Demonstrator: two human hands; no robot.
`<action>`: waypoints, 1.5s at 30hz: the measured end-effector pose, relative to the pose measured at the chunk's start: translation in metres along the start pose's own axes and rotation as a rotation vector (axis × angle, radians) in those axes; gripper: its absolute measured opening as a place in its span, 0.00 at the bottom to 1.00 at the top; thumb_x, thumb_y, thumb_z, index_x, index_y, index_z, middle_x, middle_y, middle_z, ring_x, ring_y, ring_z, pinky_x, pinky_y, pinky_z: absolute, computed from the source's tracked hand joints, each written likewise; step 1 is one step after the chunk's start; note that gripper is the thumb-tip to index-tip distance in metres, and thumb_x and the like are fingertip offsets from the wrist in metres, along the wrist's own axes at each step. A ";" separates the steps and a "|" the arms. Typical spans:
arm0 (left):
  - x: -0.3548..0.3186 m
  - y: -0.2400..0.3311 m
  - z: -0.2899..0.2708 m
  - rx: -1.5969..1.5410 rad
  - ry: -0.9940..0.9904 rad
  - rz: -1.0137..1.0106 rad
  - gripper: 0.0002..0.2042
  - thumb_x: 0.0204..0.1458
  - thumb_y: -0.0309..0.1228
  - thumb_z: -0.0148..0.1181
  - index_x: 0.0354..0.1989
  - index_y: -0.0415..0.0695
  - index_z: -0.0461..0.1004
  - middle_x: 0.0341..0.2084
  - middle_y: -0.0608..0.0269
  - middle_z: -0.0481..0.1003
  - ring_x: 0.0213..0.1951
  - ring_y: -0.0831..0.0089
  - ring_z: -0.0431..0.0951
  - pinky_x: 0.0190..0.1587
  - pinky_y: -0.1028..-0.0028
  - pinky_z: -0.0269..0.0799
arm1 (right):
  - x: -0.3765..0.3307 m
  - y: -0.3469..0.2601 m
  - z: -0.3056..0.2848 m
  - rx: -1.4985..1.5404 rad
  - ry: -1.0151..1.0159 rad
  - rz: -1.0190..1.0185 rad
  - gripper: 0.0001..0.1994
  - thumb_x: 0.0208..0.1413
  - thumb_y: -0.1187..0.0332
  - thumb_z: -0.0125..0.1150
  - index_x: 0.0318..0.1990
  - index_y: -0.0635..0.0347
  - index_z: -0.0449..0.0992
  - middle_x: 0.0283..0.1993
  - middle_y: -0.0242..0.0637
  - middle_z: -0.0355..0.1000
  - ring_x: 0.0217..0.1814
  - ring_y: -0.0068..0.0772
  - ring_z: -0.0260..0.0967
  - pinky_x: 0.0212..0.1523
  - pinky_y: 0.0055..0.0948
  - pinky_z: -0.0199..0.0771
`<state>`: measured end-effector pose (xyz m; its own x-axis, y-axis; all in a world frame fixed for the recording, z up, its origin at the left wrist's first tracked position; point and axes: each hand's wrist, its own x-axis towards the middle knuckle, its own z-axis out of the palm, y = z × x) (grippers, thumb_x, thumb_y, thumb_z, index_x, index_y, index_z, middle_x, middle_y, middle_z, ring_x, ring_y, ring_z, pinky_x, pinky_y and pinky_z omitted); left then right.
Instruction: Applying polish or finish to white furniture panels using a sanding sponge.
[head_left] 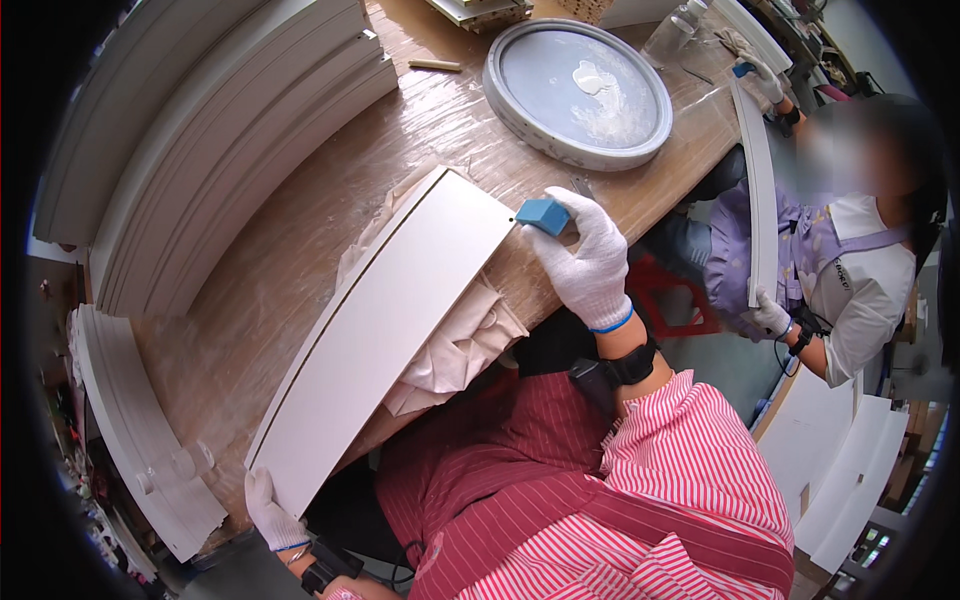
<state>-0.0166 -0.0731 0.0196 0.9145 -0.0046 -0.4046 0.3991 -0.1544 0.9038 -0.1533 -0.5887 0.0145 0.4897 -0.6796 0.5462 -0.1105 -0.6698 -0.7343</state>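
Right hand (pixel 590 265) fingers grip blue block (pixel 543 215) at white panel's (pixel 390 330) far edge; left hand (pixel 270 515) fingers clasp near edge.

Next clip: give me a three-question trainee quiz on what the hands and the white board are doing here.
1. True or false: the right hand holds a blue block at the far end of the white board.
2. Which hand grips the board's near end? A) left hand B) right hand C) the co-worker's hand
3. Fill in: under the board, on the table, lies a crumpled ____.

Key: 1 true; 2 A; 3 cloth.
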 end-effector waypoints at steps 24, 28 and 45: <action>0.000 -0.023 -0.017 -0.225 -0.043 0.065 0.23 0.67 0.33 0.52 0.66 0.35 0.61 0.58 0.52 0.71 0.58 0.62 0.74 0.61 0.62 0.73 | 0.109 -0.003 0.074 -0.037 -0.437 0.008 0.11 0.52 0.67 0.66 0.41 0.59 0.78 0.38 0.49 0.79 0.38 0.54 0.77 0.41 0.45 0.77; 0.005 -0.026 -0.021 -0.188 -0.078 0.057 0.23 0.66 0.34 0.52 0.66 0.36 0.61 0.59 0.52 0.71 0.59 0.61 0.74 0.62 0.62 0.72 | 0.119 0.025 0.055 -0.261 -0.068 -0.145 0.13 0.51 0.70 0.70 0.44 0.57 0.77 0.37 0.45 0.77 0.39 0.49 0.77 0.42 0.43 0.77; -0.007 0.069 0.076 0.268 -0.120 0.153 0.38 0.55 0.56 0.48 0.56 0.27 0.64 0.50 0.40 0.71 0.53 0.57 0.72 0.59 0.61 0.66 | 0.001 -0.044 0.010 -0.117 -0.598 -0.681 0.30 0.45 0.57 0.67 0.58 0.54 0.71 0.61 0.45 0.69 0.67 0.51 0.64 0.69 0.54 0.60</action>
<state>-0.0002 -0.1592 0.0743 0.9417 -0.1617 -0.2952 0.2116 -0.3976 0.8928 -0.1391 -0.5570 0.0436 0.8441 0.1206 0.5225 0.2958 -0.9175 -0.2660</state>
